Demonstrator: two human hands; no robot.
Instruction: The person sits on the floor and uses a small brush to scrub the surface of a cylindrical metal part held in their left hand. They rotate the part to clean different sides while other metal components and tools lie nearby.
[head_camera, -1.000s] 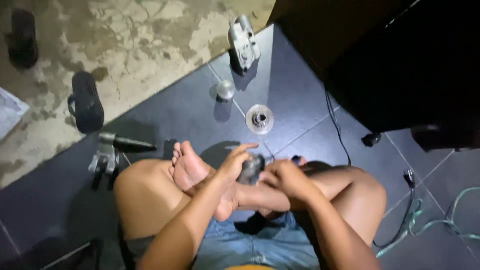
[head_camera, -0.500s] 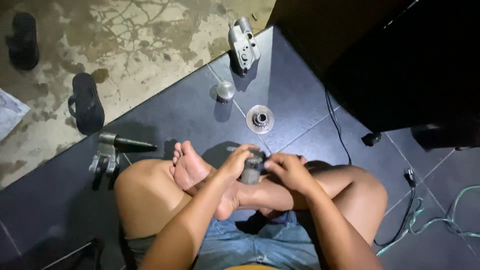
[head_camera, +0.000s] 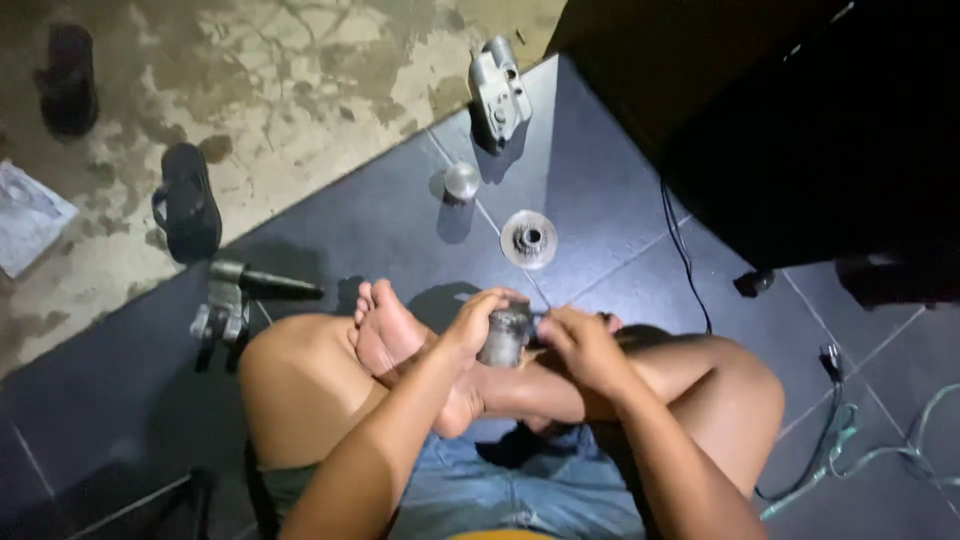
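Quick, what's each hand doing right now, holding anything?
Left hand: closed around the grey metal cylinder part, holding it above the crossed legs.
Right hand: fingers curled against the same part's right side; grip cannot be told.

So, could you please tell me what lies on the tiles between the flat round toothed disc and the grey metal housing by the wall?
In the head view, a small shiny metal dome sits between the disc and housing.

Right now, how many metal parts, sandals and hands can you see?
Metal parts: 5 (cylinder held in the hands, gear disc, round cap, grey housing, bracket with dark shaft)
Sandals: 2 (near sandal, far sandal)
Hands: 2 (left hand, right hand)
Total: 9
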